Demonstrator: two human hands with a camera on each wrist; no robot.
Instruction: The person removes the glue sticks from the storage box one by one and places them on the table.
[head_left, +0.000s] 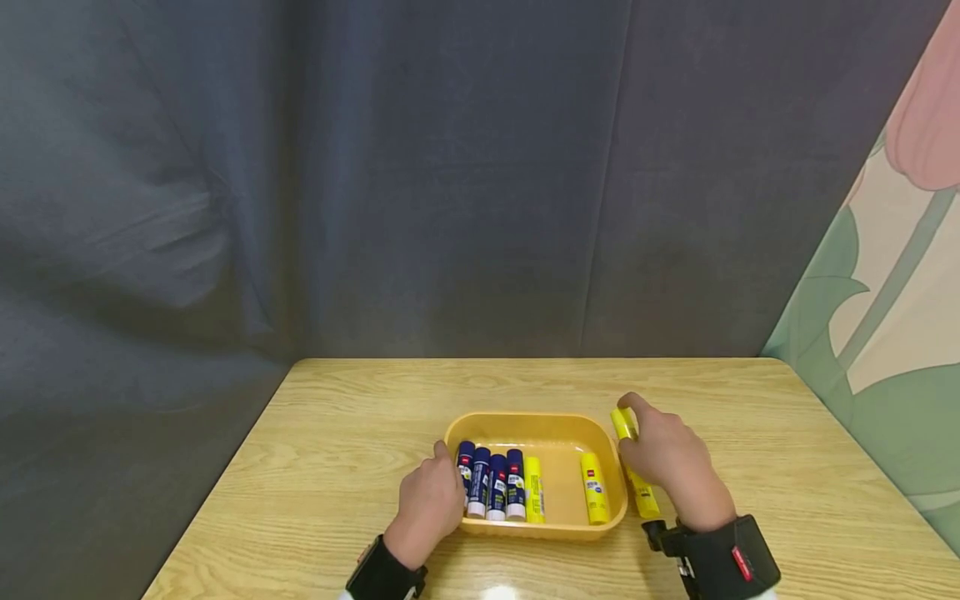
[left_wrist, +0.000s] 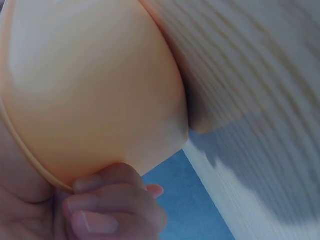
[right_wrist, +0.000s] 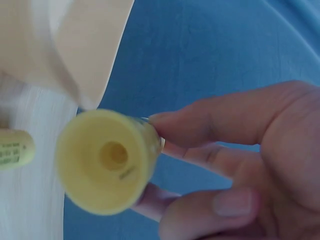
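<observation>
A yellow plastic tray (head_left: 551,531) sits on the table, and my left hand (head_left: 431,497) grips its left end. Curled fingers (left_wrist: 120,200) press the outside wall at the rim in the left wrist view. Several dark blue glue sticks (head_left: 497,487) lie side by side at the tray's left, with a yellow glue stick (head_left: 533,490) beside them. Another yellow glue stick (head_left: 595,489) lies near the right wall. Just outside that wall, my right hand (head_left: 670,454) pinches a yellow glue stick (right_wrist: 102,165), its hollow end facing the wrist camera.
In the right wrist view, one more yellow stick (right_wrist: 15,148) lies on the wood at the left edge. The wooden table (head_left: 360,417) extends around the tray. A dark grey curtain (head_left: 465,183) hangs behind, and a flower-patterned cloth (head_left: 892,358) is at the right.
</observation>
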